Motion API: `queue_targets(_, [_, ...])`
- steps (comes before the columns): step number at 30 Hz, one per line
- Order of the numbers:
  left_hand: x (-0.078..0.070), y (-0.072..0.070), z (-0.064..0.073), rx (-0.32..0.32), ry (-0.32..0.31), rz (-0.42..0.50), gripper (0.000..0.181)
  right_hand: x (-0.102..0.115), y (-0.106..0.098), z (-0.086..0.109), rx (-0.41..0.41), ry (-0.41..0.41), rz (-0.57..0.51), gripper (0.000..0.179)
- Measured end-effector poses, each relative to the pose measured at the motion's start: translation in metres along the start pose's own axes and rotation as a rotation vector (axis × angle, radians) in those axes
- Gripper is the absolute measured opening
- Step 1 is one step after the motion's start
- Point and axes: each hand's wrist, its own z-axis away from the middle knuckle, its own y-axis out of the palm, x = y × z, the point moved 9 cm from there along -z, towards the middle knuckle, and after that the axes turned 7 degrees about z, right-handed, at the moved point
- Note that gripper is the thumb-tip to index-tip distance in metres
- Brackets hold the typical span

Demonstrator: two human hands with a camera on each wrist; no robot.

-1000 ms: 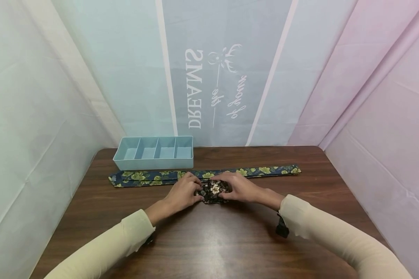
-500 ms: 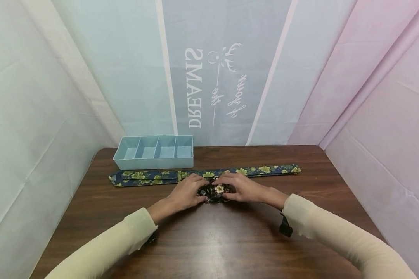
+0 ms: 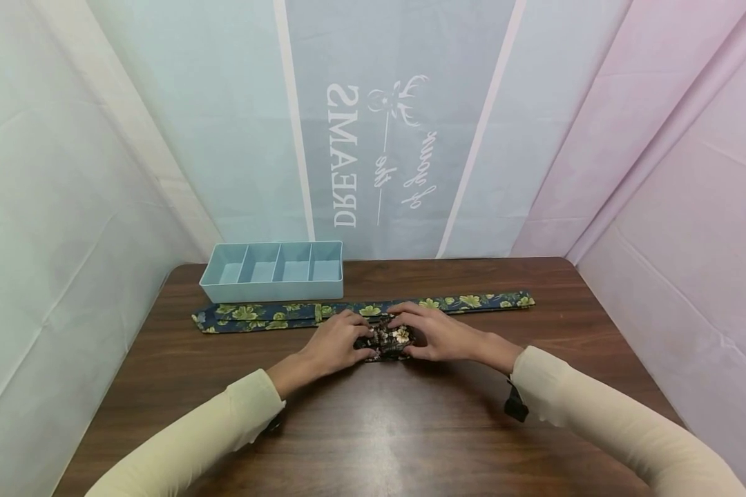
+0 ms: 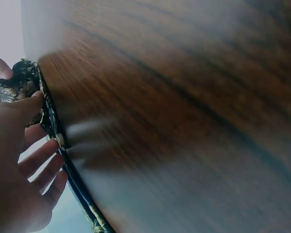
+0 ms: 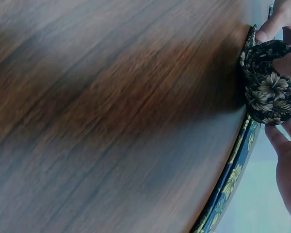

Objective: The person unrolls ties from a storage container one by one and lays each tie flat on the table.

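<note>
A black necktie (image 3: 387,339) with cream flowers lies bunched between the two hands at the middle of the table. In the right wrist view, part of the necktie (image 5: 269,94) shows as a thick, hollow roll. My left hand (image 3: 336,339) grips its left part, thumb at the near edge and fingers at the far edge. The right hand (image 3: 443,336) curls round the roll from the right, its thumb (image 5: 288,65) at the coil's opening. Just behind both hands stretches a dark blue necktie (image 3: 249,314) with yellow-green flowers, laid out flat and partly covered by the fingers.
A light blue tray (image 3: 270,291) with several compartments stands at the back left, right behind the blue necktie. The brown wooden table (image 3: 373,428) extends toward the body. Hanging cloth (image 3: 385,41) borders its back and sides.
The black necktie and both hands have shifted slightly to the right. Both hands keep their hold, and the blue necktie and tray stay in place.
</note>
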Motion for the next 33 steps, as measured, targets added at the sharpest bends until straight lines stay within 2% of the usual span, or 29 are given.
queue_targets(4, [-0.002,0.0,0.0,-0.012,0.019,-0.031,0.036,0.0,-0.002,0.002,-0.02,0.014,0.001,0.044])
queue_targets(11, [-0.006,-0.002,0.001,-0.046,0.04,-0.032,0.034,-0.004,-0.004,0.0,-0.075,0.107,0.053,0.036])
queue_targets(16, [-0.012,-0.002,-0.001,-0.06,0.093,-0.032,0.032,-0.009,-0.009,0.003,-0.129,0.178,0.045,0.029])
queue_targets(20, [-0.016,-0.001,-0.002,-0.039,0.134,-0.045,0.03,-0.012,-0.009,0.006,-0.115,0.204,0.031,0.027])
queue_targets(26, [-0.018,0.003,-0.001,0.005,0.157,-0.048,0.028,-0.009,-0.009,0.009,-0.075,0.161,0.029,0.031])
queue_targets(30, [-0.015,0.007,0.0,0.056,0.12,-0.023,0.028,-0.006,-0.009,0.012,-0.04,0.1,0.039,0.031])
queue_targets(33, [-0.012,0.009,0.002,0.086,0.081,0.007,0.028,-0.009,-0.008,0.015,-0.003,0.095,0.036,0.03])
